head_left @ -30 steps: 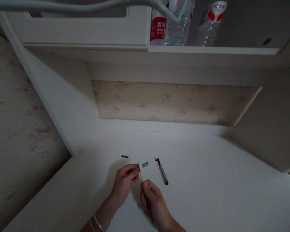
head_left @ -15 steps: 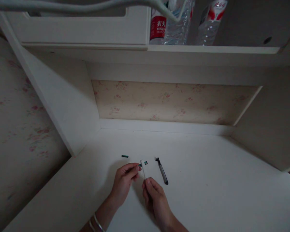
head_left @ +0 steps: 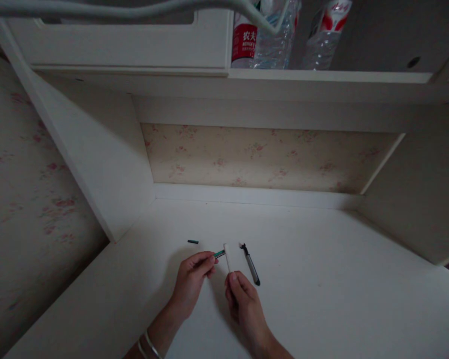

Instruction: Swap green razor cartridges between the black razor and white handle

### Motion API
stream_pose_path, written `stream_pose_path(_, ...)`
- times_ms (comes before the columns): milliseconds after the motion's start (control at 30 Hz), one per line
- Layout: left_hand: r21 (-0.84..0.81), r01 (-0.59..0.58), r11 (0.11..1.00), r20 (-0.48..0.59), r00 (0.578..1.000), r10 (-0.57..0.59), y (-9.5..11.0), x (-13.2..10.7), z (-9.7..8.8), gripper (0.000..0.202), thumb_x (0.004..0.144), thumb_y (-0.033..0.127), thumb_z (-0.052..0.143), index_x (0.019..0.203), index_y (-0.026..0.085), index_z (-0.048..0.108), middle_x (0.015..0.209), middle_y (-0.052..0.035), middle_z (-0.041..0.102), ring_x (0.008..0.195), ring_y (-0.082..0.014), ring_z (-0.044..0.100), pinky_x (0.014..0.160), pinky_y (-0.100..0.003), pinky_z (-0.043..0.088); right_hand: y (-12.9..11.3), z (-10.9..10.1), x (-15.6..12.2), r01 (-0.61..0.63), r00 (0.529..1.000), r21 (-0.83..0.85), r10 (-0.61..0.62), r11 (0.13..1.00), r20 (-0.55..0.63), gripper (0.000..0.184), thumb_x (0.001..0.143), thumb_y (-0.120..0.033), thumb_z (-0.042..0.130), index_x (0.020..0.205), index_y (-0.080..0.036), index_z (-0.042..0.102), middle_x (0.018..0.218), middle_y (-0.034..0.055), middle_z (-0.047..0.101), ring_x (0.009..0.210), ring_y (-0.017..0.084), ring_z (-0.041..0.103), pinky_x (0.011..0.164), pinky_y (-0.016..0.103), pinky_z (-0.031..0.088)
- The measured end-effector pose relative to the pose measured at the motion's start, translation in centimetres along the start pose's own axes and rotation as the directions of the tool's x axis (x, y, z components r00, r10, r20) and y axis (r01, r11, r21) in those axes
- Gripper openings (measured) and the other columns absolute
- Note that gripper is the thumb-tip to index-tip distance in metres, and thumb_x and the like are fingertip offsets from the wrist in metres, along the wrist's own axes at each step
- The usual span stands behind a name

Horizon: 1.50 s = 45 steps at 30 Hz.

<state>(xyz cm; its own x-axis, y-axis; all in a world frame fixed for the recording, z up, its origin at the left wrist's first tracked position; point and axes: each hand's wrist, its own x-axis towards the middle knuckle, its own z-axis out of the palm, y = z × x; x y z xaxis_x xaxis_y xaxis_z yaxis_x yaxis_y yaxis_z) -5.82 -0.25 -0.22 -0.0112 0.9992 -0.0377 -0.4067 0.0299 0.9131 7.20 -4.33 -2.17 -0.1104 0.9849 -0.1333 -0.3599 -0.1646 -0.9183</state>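
Observation:
Pinched between the thumb and fingers of my left hand (head_left: 194,276) is a thin dark strip with green on it (head_left: 219,254), like a razor cartridge. My right hand (head_left: 245,301) grips the lower end of a slim white stick-like piece (head_left: 228,257), whose exact kind I cannot tell. The strip's free end meets or nearly touches the upper part of the white piece. Just right of it lies a grey-and-black handle (head_left: 252,267) with a small forked head, like a razor handle. Beyond my left hand, a short dark strip (head_left: 193,241) lies flat.
Everything rests on a white desk (head_left: 303,244) between side panels. Above the desk, a shelf (head_left: 329,76) holds several plastic bottles (head_left: 324,40). A pale curved bar (head_left: 115,11) crosses the top of the view. Floral wallpaper (head_left: 48,189) covers the left wall.
My right hand has shifted slightly right and up with the white piece. The held green strip, earlier showing on both sides of it, now shows only on its left. My left hand stays put.

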Motion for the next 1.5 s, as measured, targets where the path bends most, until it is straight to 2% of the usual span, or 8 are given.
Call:
stream_pose_path(233,0.036,-0.045,0.998,0.059,0.997,0.043,0.0,0.0,-0.1,0.019,0.072,0.03,0.072,0.08,0.012,0.072,0.07,-0.0043,0.064,0.062,-0.0113,0.051,0.057,-0.021,0.039,0.8,0.1,-0.3,0.021,0.988,-0.119,-0.002,0.993,0.151,0.047,0.084,-0.064,0.053,0.07,-0.019,0.045,0.051,-0.0081,0.031,0.045,0.008,0.022,0.04,0.022,0.013)
stream_pose_path(433,0.042,-0.011,0.999,0.014,1.0,0.01,-0.2,0.0,-0.2,0.027,0.069,0.032,0.075,0.086,0.011,0.072,0.078,-0.0092,0.068,0.063,-0.0123,0.053,0.058,-0.023,0.041,0.7,-0.3,0.0,0.077,0.997,-0.104,-0.075,0.992,0.022,0.044,0.085,-0.062,0.052,0.073,-0.02,0.045,0.057,-0.0078,0.027,0.049,0.009,0.021,0.043,0.022,0.014)
stream_pose_path(633,0.068,-0.056,0.996,0.055,0.997,0.052,-0.2,0.1,-0.3,0.02,0.073,0.029,0.072,0.084,0.013,0.072,0.07,-0.0039,0.064,0.062,-0.0119,0.052,0.057,-0.022,0.039,0.9,-0.2,-0.3,0.079,0.987,-0.225,-0.045,0.971,0.152,0.043,0.089,-0.06,0.047,0.073,-0.02,0.045,0.056,-0.0072,0.03,0.049,0.01,0.023,0.044,0.024,0.016)
stream_pose_path(833,0.054,-0.02,0.998,0.007,1.0,0.019,-0.1,-0.1,-0.2,0.027,0.069,0.032,0.075,0.086,0.012,0.072,0.076,-0.0087,0.068,0.062,-0.0126,0.053,0.057,-0.023,0.041,0.9,-0.6,0.1,0.136,0.991,-0.165,-0.137,0.977,0.009,0.041,0.09,-0.058,0.048,0.074,-0.02,0.045,0.061,-0.0062,0.028,0.054,0.011,0.024,0.046,0.023,0.019)
stream_pose_path(1033,0.069,-0.06,0.996,0.025,0.998,0.059,-0.1,0.1,-0.2,0.023,0.07,0.031,0.073,0.084,0.012,0.073,0.071,-0.0049,0.065,0.06,-0.0114,0.05,0.055,-0.022,0.039,1.0,-0.3,0.0,0.114,0.987,-0.274,-0.079,0.955,0.137,0.043,0.09,-0.059,0.046,0.074,-0.02,0.047,0.058,-0.0061,0.032,0.052,0.011,0.026,0.046,0.024,0.018)
stream_pose_path(1233,0.047,-0.023,0.999,-0.005,1.0,0.023,-0.3,0.1,-0.3,0.028,0.067,0.032,0.076,0.086,0.012,0.073,0.078,-0.0089,0.069,0.061,-0.0124,0.052,0.057,-0.023,0.041,0.8,-0.5,0.3,0.131,0.991,-0.196,-0.133,0.972,0.005,0.042,0.088,-0.061,0.048,0.074,-0.021,0.046,0.059,-0.0066,0.03,0.052,0.011,0.026,0.046,0.023,0.02)
stream_pose_path(1400,0.066,-0.055,0.996,0.023,0.998,0.054,-0.4,0.1,-0.3,0.023,0.071,0.031,0.073,0.083,0.012,0.073,0.07,-0.0047,0.065,0.061,-0.0116,0.05,0.056,-0.022,0.038,1.1,-0.5,0.1,0.097,0.988,-0.235,-0.065,0.967,0.139,0.044,0.088,-0.061,0.048,0.072,-0.02,0.046,0.057,-0.0062,0.033,0.051,0.011,0.027,0.046,0.023,0.019)
stream_pose_path(1500,0.046,-0.038,0.998,0.001,0.999,0.038,-0.3,0.1,-0.3,0.024,0.068,0.032,0.075,0.082,0.013,0.073,0.073,-0.0057,0.066,0.061,-0.0119,0.051,0.056,-0.022,0.039,1.1,-0.4,0.2,0.066,0.993,-0.191,-0.046,0.979,0.107,0.044,0.086,-0.062,0.05,0.071,-0.02,0.045,0.057,-0.0066,0.031,0.051,0.011,0.025,0.046,0.024,0.017)
